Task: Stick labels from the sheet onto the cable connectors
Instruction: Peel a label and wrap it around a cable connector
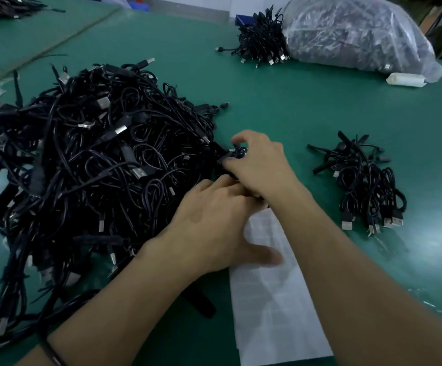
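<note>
A big heap of black USB cables (88, 159) covers the left of the green table. My right hand (259, 165) reaches to the heap's right edge and grips a coiled black cable (237, 154) with curled fingers. My left hand (214, 223) lies just below it, fingers pointing under the right wrist and thumb spread over the white label sheet (275, 299); whether it holds anything is hidden. The label sheet lies flat in front of me, partly covered by both forearms.
A small bunch of black cables (367, 186) lies at the right. Farther back sit another cable bundle (262, 40), a large clear plastic bag of cables (357, 33) and a small white bottle (406, 80). The green mat (293, 107) shows between them.
</note>
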